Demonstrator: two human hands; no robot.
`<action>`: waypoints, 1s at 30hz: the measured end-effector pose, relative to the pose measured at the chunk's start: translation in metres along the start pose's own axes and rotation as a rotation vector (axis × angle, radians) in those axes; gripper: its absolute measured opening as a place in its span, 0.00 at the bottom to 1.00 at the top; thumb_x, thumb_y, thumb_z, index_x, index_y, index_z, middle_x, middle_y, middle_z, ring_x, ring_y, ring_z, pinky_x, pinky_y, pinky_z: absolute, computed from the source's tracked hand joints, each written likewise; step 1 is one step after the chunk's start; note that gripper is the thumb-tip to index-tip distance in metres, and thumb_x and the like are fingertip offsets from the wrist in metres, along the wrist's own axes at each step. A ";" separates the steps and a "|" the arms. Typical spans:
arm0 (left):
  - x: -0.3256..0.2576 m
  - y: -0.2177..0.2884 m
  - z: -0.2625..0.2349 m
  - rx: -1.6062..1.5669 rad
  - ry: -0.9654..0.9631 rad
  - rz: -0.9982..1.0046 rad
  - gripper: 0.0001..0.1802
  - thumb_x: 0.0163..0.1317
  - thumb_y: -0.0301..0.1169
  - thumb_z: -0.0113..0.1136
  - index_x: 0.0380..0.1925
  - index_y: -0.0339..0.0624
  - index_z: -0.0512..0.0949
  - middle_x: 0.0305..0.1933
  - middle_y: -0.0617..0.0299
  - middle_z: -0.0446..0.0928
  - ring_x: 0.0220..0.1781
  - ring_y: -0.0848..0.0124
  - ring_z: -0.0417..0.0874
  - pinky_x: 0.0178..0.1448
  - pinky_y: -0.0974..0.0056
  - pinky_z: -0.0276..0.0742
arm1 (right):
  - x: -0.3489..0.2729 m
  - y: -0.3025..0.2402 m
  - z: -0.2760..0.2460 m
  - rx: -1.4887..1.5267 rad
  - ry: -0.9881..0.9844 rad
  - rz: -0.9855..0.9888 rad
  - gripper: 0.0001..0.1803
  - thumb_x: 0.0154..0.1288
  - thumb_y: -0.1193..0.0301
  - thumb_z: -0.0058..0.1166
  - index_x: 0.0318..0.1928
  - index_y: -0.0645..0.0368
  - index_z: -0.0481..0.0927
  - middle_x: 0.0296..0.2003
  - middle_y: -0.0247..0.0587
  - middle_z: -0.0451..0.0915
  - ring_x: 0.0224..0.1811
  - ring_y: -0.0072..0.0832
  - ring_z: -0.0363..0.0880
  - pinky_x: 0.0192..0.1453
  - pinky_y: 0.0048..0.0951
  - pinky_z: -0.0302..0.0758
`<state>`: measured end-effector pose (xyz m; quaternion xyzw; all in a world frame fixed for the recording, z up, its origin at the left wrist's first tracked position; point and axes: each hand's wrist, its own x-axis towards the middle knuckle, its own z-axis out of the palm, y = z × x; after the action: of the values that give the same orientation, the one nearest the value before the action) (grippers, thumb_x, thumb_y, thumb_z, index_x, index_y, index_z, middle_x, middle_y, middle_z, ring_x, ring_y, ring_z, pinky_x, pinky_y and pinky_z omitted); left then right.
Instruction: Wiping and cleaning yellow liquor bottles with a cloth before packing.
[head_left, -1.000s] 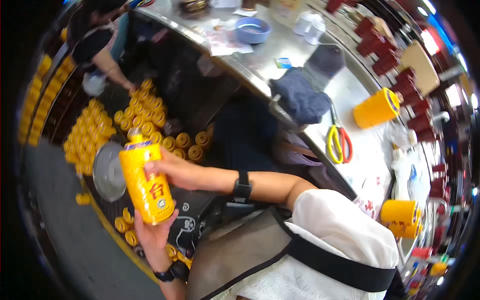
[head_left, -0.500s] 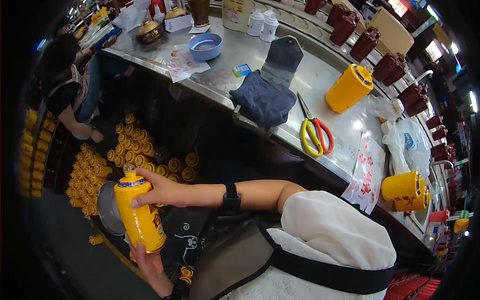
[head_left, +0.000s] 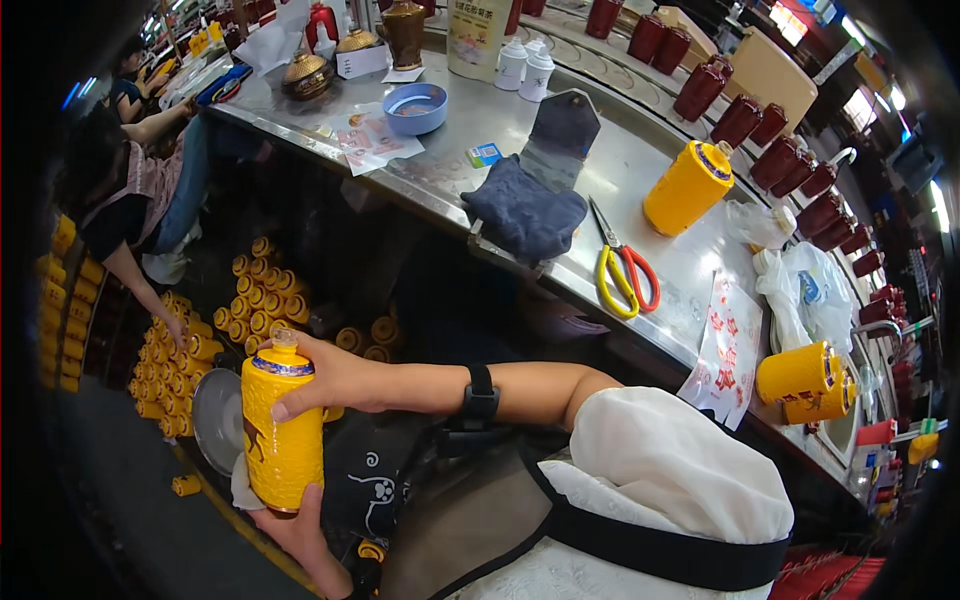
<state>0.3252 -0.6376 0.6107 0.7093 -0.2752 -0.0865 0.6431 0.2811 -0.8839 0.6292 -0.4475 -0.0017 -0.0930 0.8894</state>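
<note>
Head view, looking down past a white sleeve.

- Yellow bottle (head_left: 282,425): standing upright, low at left, in front of and below the steel surface (head_left: 640,165), being held between both hands.
- Right hand (head_left: 335,377): reaching across from the right, grip wrapping the bottle's shoulder just under the blue collar, fingers curling onto its front, closed on it. Wearing a black wristband (head_left: 480,393).
- Left hand (head_left: 290,535): cupping the bottle's base from beneath, palm up, grip closed around the bottom; a scrap of white cloth showing at the base.
- Loose yellow bottles (head_left: 195,345): lying heaped on the floor beyond the held one, tops mostly facing the camera.
- Another person (head_left: 125,205): sitting at far left, an arm stretching down to the heap.
- On the surface: dark blue cloth (head_left: 525,208) lying at the near edge; scissors (head_left: 625,275) with yellow and red handles lying just right of it; a second yellow bottle (head_left: 688,187) standing further back; blue bowl (head_left: 415,108) sitting toward the left; dark red bottles (head_left: 745,118) standing in rows along the far side; two more yellow bottles (head_left: 805,378) lying at the right end.
</note>
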 end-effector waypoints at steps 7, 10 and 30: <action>-0.006 0.001 0.023 0.127 0.117 0.120 0.53 0.44 0.15 0.73 0.71 0.36 0.56 0.72 0.49 0.61 0.72 0.58 0.66 0.75 0.54 0.60 | -0.011 -0.024 0.003 -0.041 -0.005 -0.093 0.45 0.47 0.70 0.76 0.65 0.58 0.64 0.54 0.42 0.75 0.58 0.33 0.75 0.67 0.34 0.70; 0.004 0.014 0.021 0.473 0.168 0.368 0.53 0.36 0.22 0.80 0.66 0.36 0.63 0.64 0.49 0.65 0.68 0.53 0.67 0.73 0.51 0.61 | -0.011 -0.030 0.008 0.024 -0.007 -0.063 0.45 0.48 0.70 0.76 0.65 0.59 0.64 0.56 0.42 0.74 0.59 0.32 0.75 0.66 0.34 0.71; 0.004 0.020 0.014 0.531 0.188 0.428 0.48 0.34 0.31 0.83 0.59 0.34 0.67 0.59 0.45 0.66 0.61 0.49 0.70 0.64 0.51 0.68 | -0.001 0.001 0.008 0.187 -0.030 0.079 0.32 0.65 0.59 0.60 0.64 0.57 0.65 0.59 0.43 0.73 0.63 0.35 0.73 0.68 0.44 0.69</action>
<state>0.3166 -0.6524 0.6284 0.7829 -0.3703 0.1904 0.4623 0.2810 -0.8771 0.6335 -0.3637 -0.0062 -0.0505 0.9301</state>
